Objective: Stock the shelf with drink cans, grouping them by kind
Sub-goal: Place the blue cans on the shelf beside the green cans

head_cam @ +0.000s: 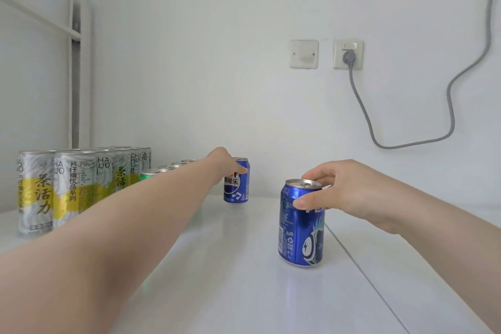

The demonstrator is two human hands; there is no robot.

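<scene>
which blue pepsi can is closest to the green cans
The far blue Pepsi can, gripped by the left hand, is beside the green cans; the near blue Pepsi can, held by the right hand, stands apart.

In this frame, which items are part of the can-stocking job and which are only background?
Job: near blue can, in the right hand; far blue can, in the left hand; tea cans; green cans; shelf.
Background: wall socket, grey cable, blank wall plate.
</scene>
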